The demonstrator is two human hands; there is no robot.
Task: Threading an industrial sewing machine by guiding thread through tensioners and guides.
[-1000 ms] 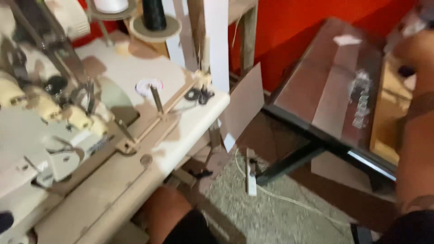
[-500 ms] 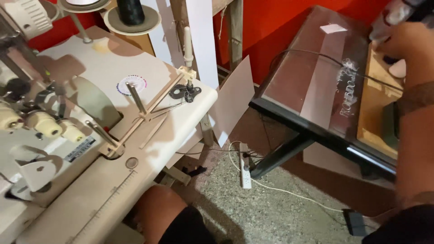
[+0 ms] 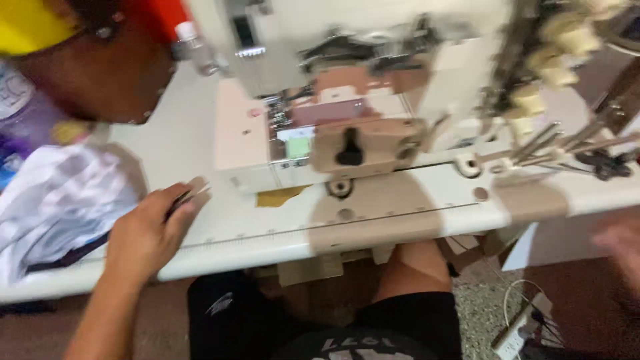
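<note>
left hand pinching a small tool at the sewing table's edge

the left hand (image 3: pixel 148 235) is resting on the white sewing table (image 3: pixel 280 230), in front of the sewing machine (image 3: pixel 347 100) and to its left, with the fingers closing narrowly on a small dark tool (image 3: pixel 181 197) (tweezers or snips, too blurred to tell). the tool's tip is pointing toward the machine's base, near but apart from it. the right hand (image 3: pixel 620 243) is showing only as a blur off the table's right end, below the machine's thread guides; i cannot tell whether it is open or holding anything.

a risk, as i judge it: the loose white cloth (image 3: pixel 60 200) lying left of the machine, just beside the left wrist, could be dragged or snagged by the tool if the hand sweeps that way.

no open container is showing its contents; a clear bottle (image 3: pixel 197 50) is standing behind the machine's left side, its fill unreadable.
</note>
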